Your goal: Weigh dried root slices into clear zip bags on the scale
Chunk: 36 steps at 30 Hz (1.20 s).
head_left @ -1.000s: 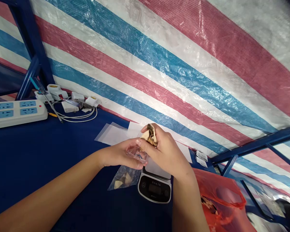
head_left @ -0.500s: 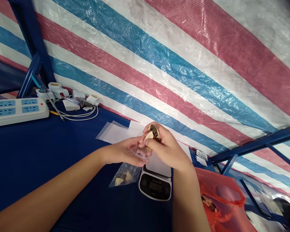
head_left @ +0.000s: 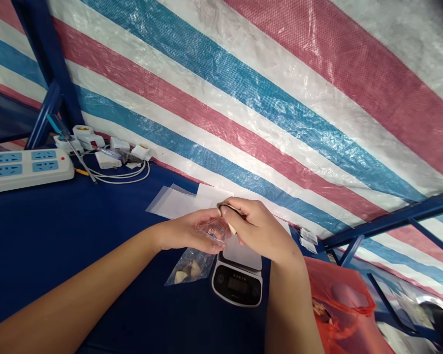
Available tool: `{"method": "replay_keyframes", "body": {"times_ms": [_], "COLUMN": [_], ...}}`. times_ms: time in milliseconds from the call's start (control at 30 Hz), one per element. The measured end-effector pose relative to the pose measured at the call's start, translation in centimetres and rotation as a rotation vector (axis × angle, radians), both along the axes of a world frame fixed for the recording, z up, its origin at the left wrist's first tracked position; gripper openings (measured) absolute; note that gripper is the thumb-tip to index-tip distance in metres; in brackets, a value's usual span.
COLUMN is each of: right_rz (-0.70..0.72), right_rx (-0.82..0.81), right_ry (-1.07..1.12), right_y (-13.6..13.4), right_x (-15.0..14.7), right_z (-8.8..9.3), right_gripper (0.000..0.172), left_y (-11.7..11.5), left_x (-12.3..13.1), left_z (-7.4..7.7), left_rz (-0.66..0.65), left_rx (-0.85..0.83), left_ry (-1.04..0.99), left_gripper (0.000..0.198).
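Observation:
My left hand [head_left: 192, 230] is closed on a small clear plastic bag [head_left: 212, 231], its mouth facing my right hand. Between the thumb and fingers of my right hand [head_left: 256, 223] is a dried mushroom piece [head_left: 232, 210], pale with a dark brown part, right beside the bag. My fingers cover much of it. Below both hands lies a digital kitchen scale [head_left: 237, 285] with a black front panel and a dark display. Left of the scale, a second clear bag [head_left: 180, 265] holds pale pieces [head_left: 189, 271].
Flat clear bags [head_left: 166, 201] and white paper [head_left: 206, 194] lie behind my hands. At the right is a red plastic bag [head_left: 339, 280] with brown pieces inside. A power strip [head_left: 25, 169], white plugs [head_left: 109, 160] and a screwdriver [head_left: 77, 152] lie at the left.
My right hand has turned and shifted slightly right and down with the mushroom, now gripping it from above. The left hand and its bag have stayed nearly in place.

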State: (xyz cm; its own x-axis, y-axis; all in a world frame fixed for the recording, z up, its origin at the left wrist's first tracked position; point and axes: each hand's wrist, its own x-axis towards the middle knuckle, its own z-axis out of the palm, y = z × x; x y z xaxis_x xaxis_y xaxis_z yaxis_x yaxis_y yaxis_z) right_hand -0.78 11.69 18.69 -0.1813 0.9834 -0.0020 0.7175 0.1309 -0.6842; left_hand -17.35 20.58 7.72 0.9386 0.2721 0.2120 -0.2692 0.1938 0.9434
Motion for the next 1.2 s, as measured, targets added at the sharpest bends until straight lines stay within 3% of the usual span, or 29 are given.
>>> {"method": "replay_keyframes", "body": {"times_ms": [467, 633, 800, 1200], "right_rz": [-0.133, -0.145, -0.145, -0.042], "right_rx": [0.138, 0.177, 0.157, 0.085], "right_ry": [-0.187, -0.052, 0.22, 0.1], "right_y": [-0.4, -0.2, 0.7, 0.6], "right_x": [0.4, 0.0, -1.1, -2.0], "right_z": [0.1, -0.2, -1.6, -1.5], "right_gripper": [0.016, 0.034, 0.036, 0.032], "left_y": [0.2, 0.1, -0.3, -0.8], "left_x": [-0.3, -0.3, 0.1, 0.3], "left_z": [0.0, -0.1, -0.5, -0.2], "left_rz": [-0.012, -0.028, -0.058, -0.042], "left_rx": [-0.064, -0.053, -0.077, -0.143], "left_ry": [0.046, 0.024, 0.002, 0.02], "left_gripper": [0.062, 0.061, 0.055, 0.041]}}
